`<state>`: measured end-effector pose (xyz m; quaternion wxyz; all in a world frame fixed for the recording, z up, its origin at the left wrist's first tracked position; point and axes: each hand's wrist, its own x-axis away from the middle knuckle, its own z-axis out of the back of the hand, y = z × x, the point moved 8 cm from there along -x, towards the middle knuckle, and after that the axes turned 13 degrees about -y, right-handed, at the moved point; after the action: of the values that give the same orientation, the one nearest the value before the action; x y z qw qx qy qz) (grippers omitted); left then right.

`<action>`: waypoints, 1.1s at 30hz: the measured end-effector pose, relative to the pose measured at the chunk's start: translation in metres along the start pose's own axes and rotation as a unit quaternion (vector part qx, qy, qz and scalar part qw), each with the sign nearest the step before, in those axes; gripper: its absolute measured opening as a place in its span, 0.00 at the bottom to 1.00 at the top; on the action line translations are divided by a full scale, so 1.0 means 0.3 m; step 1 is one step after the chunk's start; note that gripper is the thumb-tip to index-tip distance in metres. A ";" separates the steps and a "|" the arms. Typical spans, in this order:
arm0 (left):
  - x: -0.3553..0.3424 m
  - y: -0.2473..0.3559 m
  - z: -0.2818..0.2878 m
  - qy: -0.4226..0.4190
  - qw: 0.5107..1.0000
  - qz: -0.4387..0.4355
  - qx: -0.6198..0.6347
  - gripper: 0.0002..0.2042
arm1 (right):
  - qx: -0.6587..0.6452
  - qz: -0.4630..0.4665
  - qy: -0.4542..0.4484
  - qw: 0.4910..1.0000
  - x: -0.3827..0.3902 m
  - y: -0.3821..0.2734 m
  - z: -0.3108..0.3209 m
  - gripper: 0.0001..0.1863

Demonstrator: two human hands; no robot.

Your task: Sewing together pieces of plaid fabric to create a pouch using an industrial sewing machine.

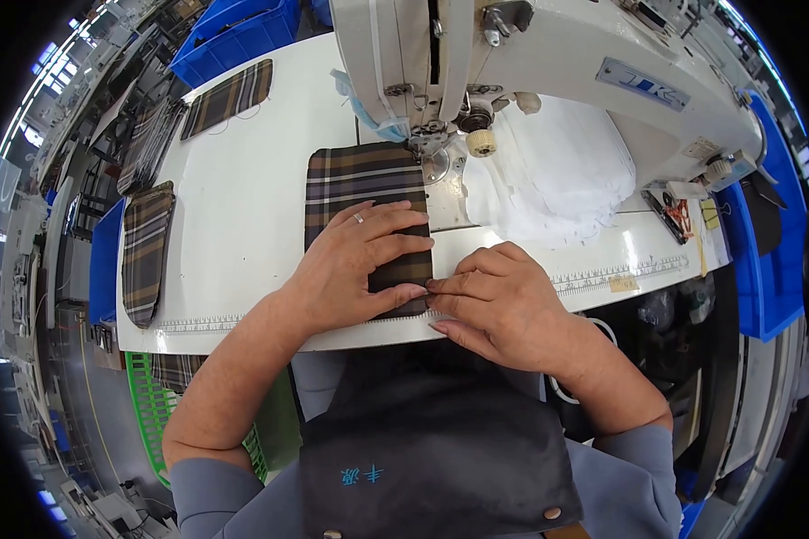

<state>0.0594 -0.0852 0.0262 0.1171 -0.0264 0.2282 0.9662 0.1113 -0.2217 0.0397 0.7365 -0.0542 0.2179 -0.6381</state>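
We press our left hand (355, 260) flat on plaid piece (368, 216); right hand (494, 296) pinches its near-right corner, sewing machine (512, 54) just beyond.

Plaid fabric piece (366, 211): brown, grey and cream check, rectangular, long axis running away from you. Lying flat on white sewing table (243, 216), far end sitting at machine's presser foot (429, 144), near end reaching table's front edge by printed ruler strip (616, 272).

You are pressing your left hand (351, 269) flat, fingers spread, over piece's near half. Your right hand (499, 301) is pinching piece's near right corner, fingertips touching left thumb. Right long edge is lying straight, in line with foot.
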 end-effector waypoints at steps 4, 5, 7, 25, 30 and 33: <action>-0.012 -0.026 -0.025 -0.032 0.999 0.022 0.000 0.24 | -0.003 0.014 -0.008 1.000 -0.010 0.027 0.009 0.10; -0.016 -0.032 -0.026 -0.030 0.999 0.027 -0.003 0.24 | 0.006 0.004 -0.015 1.000 -0.016 0.039 0.007 0.10; -0.026 -0.050 -0.017 -0.028 0.999 0.030 -0.011 0.24 | 0.015 -0.001 -0.022 1.000 -0.030 0.055 0.009 0.12; -0.132 -0.218 0.054 0.046 0.996 -0.032 0.067 0.10 | 0.054 -0.074 -0.048 0.995 -0.186 0.276 0.029 0.10; -0.174 -0.266 0.075 0.048 0.996 -0.013 0.071 0.09 | 0.089 -0.056 0.037 0.994 -0.189 0.291 0.024 0.10; -0.180 -0.274 0.083 0.054 0.997 -0.002 0.046 0.09 | 0.111 -0.062 0.032 0.991 -0.193 0.287 0.015 0.12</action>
<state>0.1313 -0.0143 0.0185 0.1078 -0.0736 0.2785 0.9515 0.1866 -0.1513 0.0276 0.6893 0.0350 0.1649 -0.7046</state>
